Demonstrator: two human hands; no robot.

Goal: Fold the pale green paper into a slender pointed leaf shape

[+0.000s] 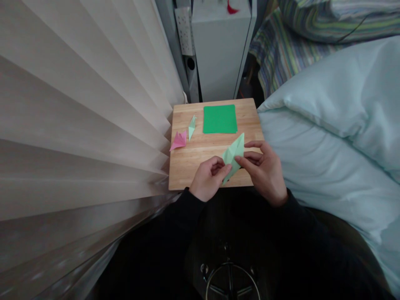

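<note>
A pale green folded paper piece [233, 155], long and pointed, is held over the near part of a small wooden board [193, 160]. My left hand [208, 180] pinches its lower left edge with curled fingers. My right hand [265, 171] grips its right side, thumb and fingers closed on the fold. Farther back on the board lies a flat stack of dark green square paper [219, 119]. A small pale green folded figure [191, 126] and a pink folded figure [179, 141] lie at the board's left side.
Pleated beige curtains [78, 137] hang along the left, touching the board's edge. A pale blue duvet [331, 137] fills the right. A white cabinet [220, 46] and a power strip [185, 29] stand behind the board. A stool base [231, 283] shows below.
</note>
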